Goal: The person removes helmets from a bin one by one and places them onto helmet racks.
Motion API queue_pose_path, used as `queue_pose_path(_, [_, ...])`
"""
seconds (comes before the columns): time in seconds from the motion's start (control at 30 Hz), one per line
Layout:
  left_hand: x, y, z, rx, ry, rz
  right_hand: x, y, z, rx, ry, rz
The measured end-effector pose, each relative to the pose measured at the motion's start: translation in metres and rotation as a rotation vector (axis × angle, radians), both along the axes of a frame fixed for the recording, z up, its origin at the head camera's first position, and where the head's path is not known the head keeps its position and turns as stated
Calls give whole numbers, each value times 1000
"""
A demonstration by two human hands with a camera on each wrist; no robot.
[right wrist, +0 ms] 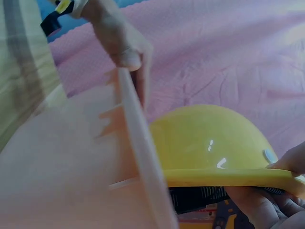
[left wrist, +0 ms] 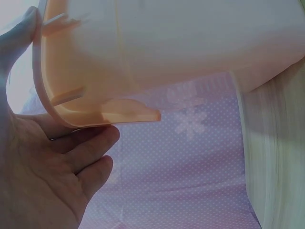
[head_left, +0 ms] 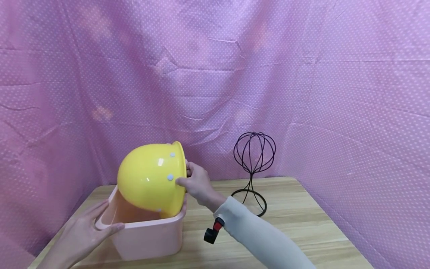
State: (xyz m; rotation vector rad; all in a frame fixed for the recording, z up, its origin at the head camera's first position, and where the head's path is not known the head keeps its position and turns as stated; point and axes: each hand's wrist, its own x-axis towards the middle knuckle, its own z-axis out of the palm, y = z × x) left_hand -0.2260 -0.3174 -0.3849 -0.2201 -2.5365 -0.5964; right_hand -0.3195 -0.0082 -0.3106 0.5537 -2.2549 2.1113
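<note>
A yellow hard hat (head_left: 151,179) with pale rivets is tipped on its side over a pink plastic bin (head_left: 147,239), its lower part inside the bin's mouth. My right hand (head_left: 199,185) grips the hat's brim, thumb on the outer shell and fingers inside. In the right wrist view, black strapping (right wrist: 193,198) shows under the brim. My left hand (head_left: 82,231) holds the bin's near left corner, thumb along the front rim and fingers on the left side. The left wrist view shows its fingers (left wrist: 95,143) against the outside of the bin's rim (left wrist: 52,109).
A black wire stand (head_left: 254,157) with a round cage top stands on the wooden table (head_left: 295,220), right of the bin. Pink dotted cloth (head_left: 215,86) hangs behind and at both sides. A black device with a red part (head_left: 215,229) hangs from my right wrist.
</note>
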Motion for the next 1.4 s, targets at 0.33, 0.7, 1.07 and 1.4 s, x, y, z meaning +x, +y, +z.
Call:
queue_pose_path(0.33, [1, -1, 0, -40, -4, 14, -4, 15, 15, -155, -38, 14])
queue_pose_path(0.7, [2, -1, 1, -39, 11, 13, -3, 30, 32, -272, -62, 12])
queue_pose_path(1.07, [2, -1, 3, -54, -32, 7, -6, 49, 49, -375, -49, -19])
queue_pose_path(1.4, [2, -3, 4, -34, -75, -6, -10, 75, 70, -449, -36, -61])
